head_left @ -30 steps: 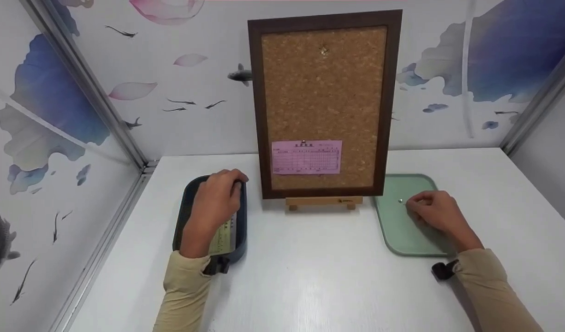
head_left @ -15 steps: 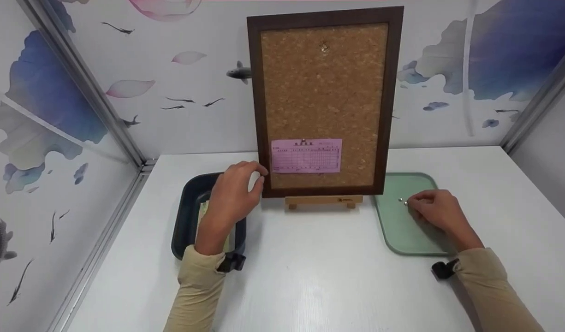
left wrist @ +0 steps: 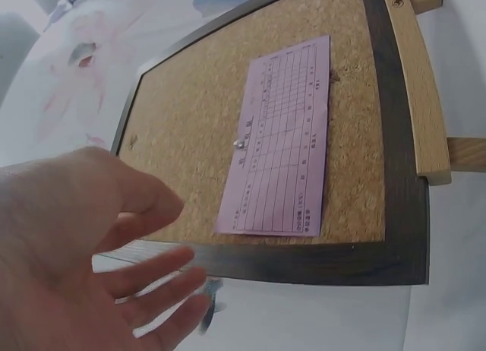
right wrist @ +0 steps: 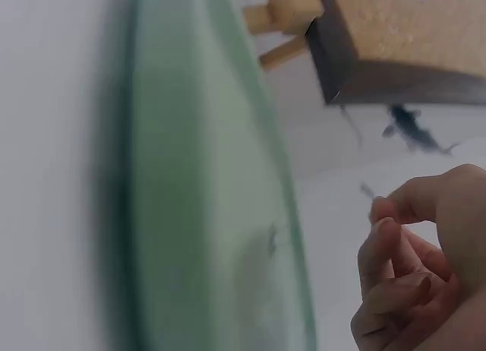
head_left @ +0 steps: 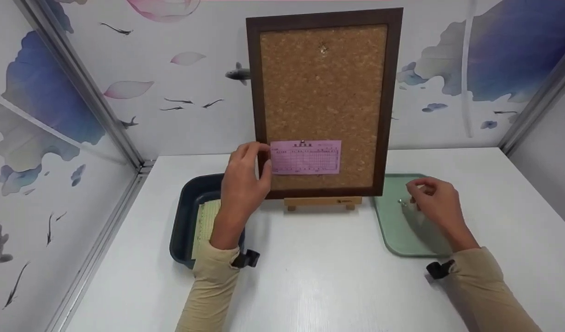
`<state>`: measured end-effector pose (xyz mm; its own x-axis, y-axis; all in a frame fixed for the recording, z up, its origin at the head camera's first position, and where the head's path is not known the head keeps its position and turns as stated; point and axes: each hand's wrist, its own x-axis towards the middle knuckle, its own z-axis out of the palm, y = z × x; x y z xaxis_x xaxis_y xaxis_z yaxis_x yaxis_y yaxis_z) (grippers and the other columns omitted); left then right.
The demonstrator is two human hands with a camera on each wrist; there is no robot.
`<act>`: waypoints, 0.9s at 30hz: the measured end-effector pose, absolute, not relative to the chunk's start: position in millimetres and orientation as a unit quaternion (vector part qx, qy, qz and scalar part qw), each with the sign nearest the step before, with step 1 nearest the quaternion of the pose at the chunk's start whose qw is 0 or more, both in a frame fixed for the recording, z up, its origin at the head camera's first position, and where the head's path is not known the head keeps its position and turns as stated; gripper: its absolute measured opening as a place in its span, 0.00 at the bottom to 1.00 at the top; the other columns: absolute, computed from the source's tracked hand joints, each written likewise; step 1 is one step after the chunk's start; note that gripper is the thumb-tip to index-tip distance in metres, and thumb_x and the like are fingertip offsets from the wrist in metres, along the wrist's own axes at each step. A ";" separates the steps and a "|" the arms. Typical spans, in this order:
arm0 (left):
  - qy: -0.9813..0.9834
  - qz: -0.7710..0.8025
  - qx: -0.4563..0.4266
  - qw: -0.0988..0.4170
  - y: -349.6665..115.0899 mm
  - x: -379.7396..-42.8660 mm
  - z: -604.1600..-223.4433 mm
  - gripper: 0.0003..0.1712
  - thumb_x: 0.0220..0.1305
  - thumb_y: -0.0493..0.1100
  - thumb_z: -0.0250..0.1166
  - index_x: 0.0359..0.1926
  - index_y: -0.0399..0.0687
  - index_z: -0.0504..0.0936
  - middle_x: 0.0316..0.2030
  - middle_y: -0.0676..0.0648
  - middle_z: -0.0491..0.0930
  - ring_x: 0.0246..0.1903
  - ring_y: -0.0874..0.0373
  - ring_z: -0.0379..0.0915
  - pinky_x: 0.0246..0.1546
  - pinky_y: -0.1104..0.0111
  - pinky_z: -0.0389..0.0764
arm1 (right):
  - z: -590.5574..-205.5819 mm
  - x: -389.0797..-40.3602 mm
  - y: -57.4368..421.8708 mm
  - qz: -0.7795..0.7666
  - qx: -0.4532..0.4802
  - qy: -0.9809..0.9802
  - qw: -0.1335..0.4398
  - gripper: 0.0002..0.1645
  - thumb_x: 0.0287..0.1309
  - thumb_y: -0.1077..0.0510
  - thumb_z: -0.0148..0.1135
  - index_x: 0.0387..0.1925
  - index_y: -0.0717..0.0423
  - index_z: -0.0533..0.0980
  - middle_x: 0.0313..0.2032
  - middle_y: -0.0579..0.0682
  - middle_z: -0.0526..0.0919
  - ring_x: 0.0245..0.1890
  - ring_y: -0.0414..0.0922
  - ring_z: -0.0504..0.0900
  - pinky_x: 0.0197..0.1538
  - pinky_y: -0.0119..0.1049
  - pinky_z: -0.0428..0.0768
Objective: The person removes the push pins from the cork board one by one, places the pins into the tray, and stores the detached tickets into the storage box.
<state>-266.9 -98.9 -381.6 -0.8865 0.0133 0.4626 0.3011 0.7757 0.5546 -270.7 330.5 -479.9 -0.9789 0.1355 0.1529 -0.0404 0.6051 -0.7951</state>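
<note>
A pink printed slip [head_left: 305, 157] is held on the cork board [head_left: 321, 97] by a silver pushpin [left wrist: 239, 144] near its top edge. Beside the board's lower left frame, my left hand [head_left: 245, 180] is raised with loosely bent fingers and nothing between them. Its fingertips overlap the frame in the head view. Over the green tray [head_left: 397, 242], my right hand [head_left: 437, 203] pinches a tiny pushpin between thumb and index finger, mostly hidden by the fingertips. Just left of those fingers, small shiny metal [head_left: 401, 202] lies on the tray.
A dark blue tray [head_left: 177, 230] with yellowish printed slips [head_left: 203, 226] stands at the left, partly behind my left forearm. The board leans on a small wooden easel [head_left: 323, 201]. More pins [head_left: 323, 49] cluster near the board's top. Printed walls enclose the white table [head_left: 310, 276].
My left hand has left the dark blue tray and moved right and up to the board's lower left edge, uncovering the slips. My right hand has lifted slightly off the green tray.
</note>
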 end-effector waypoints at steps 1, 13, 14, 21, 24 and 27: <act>-0.914 -0.326 -0.079 0.229 -98.3 -268.4 -382.8 0.19 0.77 0.44 0.68 0.65 0.52 0.83 0.70 0.44 0.78 0.72 0.48 0.73 0.71 0.53 0.79 | -475.2 -269.9 323.7 0.455 -0.022 -0.884 0.109 0.21 0.77 0.45 0.64 0.52 0.58 0.86 0.29 0.54 0.89 0.24 0.37 0.82 0.28 0.32 0.77; -0.900 -0.347 -0.040 0.260 -87.3 -291.3 -396.5 0.18 0.74 0.45 0.70 0.62 0.49 0.84 0.78 0.41 0.68 0.73 0.43 0.70 0.70 0.49 0.79 | -431.8 -271.2 230.4 0.499 0.090 -0.848 0.152 0.14 0.75 0.52 0.68 0.47 0.59 0.86 0.30 0.59 0.89 0.30 0.44 0.85 0.30 0.29 0.80; -0.899 -0.350 -0.038 0.262 -86.7 -293.1 -397.8 0.18 0.74 0.46 0.70 0.61 0.49 0.83 0.78 0.41 0.67 0.73 0.43 0.69 0.69 0.48 0.79 | -430.4 -272.5 224.8 0.498 0.095 -0.849 0.152 0.12 0.75 0.53 0.68 0.47 0.58 0.86 0.32 0.59 0.89 0.31 0.44 0.85 0.31 0.29 0.80; -0.890 -0.367 -0.052 0.266 -86.7 -304.7 -410.0 0.27 0.71 0.58 0.74 0.62 0.50 0.82 0.81 0.39 0.61 0.76 0.41 0.65 0.74 0.46 0.74 | -420.8 -282.0 194.4 0.507 0.119 -0.843 0.134 0.12 0.73 0.51 0.70 0.50 0.53 0.87 0.43 0.52 0.91 0.42 0.45 0.87 0.45 0.29 0.84; -0.881 -0.387 -0.062 0.266 -87.9 -309.3 -413.5 0.27 0.70 0.59 0.74 0.61 0.50 0.82 0.81 0.40 0.61 0.77 0.42 0.63 0.75 0.47 0.73 | -417.8 -287.6 182.2 0.512 0.126 -0.839 0.136 0.12 0.73 0.51 0.70 0.50 0.53 0.87 0.45 0.51 0.91 0.45 0.45 0.87 0.48 0.30 0.85; -0.873 -0.404 -0.068 0.264 -86.5 -312.6 -416.6 0.25 0.71 0.57 0.74 0.60 0.51 0.82 0.81 0.41 0.61 0.77 0.42 0.64 0.75 0.49 0.74 | -418.1 -293.5 171.5 0.516 0.133 -0.833 0.146 0.11 0.72 0.53 0.71 0.50 0.53 0.87 0.45 0.50 0.91 0.45 0.44 0.87 0.48 0.32 0.86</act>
<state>-312.6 -86.5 -416.6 -0.8517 -0.0936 0.5156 0.3322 0.6645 0.6694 -293.5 171.5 -418.1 -0.9221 -0.0703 0.3806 -0.3721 0.4312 -0.8219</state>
